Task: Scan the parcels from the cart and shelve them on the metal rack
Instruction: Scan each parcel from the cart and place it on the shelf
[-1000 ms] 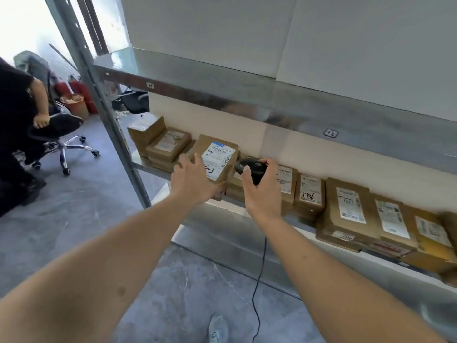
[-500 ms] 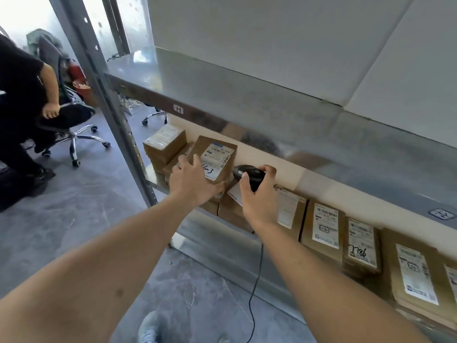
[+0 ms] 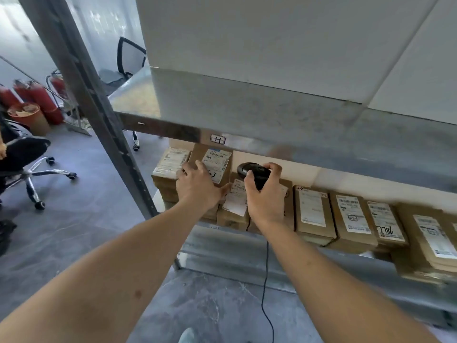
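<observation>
My left hand point(image 3: 197, 186) grips a small brown parcel point(image 3: 217, 164) with a white label, holding it upright just under the edge of the metal rack point(image 3: 284, 120). My right hand point(image 3: 265, 194) grips a black corded barcode scanner point(image 3: 254, 170) right beside that parcel, its cable point(image 3: 265, 280) hanging down to the floor. Behind both hands, several labelled brown parcels point(image 3: 311, 214) stand in a row on the lower shelf. A stack of parcels point(image 3: 170, 167) sits at the shelf's left end. No cart is in view.
The rack's grey upright post point(image 3: 99, 115) slants across the left. A person sits on a black swivel chair point(image 3: 29, 164) at far left. Red fire extinguishers point(image 3: 39, 97) and an orange bucket point(image 3: 27, 115) stand behind. Another chair point(image 3: 128, 60) is farther back.
My view has swung closer to the rack and to the left. Both hands have moved forward together, bringing the parcel and scanner up under the upper shelf's edge.
</observation>
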The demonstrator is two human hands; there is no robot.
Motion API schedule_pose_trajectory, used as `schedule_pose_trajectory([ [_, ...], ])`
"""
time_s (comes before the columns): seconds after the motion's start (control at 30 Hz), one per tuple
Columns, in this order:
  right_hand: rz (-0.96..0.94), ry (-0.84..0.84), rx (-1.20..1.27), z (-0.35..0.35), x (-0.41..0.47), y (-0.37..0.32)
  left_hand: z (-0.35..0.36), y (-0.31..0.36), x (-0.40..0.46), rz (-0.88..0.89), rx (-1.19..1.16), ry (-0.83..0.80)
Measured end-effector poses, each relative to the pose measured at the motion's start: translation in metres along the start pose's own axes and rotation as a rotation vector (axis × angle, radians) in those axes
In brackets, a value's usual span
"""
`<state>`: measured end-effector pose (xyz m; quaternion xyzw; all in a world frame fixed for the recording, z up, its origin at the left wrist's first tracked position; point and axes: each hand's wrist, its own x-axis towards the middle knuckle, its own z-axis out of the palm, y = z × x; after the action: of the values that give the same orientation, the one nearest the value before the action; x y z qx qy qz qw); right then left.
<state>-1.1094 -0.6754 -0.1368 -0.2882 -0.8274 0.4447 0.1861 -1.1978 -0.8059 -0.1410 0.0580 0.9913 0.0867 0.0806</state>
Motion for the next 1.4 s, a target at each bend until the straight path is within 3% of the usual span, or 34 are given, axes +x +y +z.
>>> schedule_pose_trajectory([
  [0.4,0.011,0.003,0.012,-0.002,0.002,-0.001,0.006,-0.013,0.017,0.256,0.018,0.007],
  [0.63,0.016,0.011,0.058,-0.021,0.005,0.009,-0.007,0.010,0.001,0.472,0.020,0.072],
  [0.83,0.003,0.033,0.074,-0.047,0.000,0.024,-0.021,0.037,-0.026,0.518,0.046,0.014],
  [1.1,0.077,0.224,0.076,-0.103,-0.028,0.033,-0.020,0.086,-0.053,0.679,0.096,-0.052],
  [1.4,0.214,0.575,0.041,-0.170,-0.100,0.048,-0.012,0.149,-0.106,1.056,0.107,-0.072],
])
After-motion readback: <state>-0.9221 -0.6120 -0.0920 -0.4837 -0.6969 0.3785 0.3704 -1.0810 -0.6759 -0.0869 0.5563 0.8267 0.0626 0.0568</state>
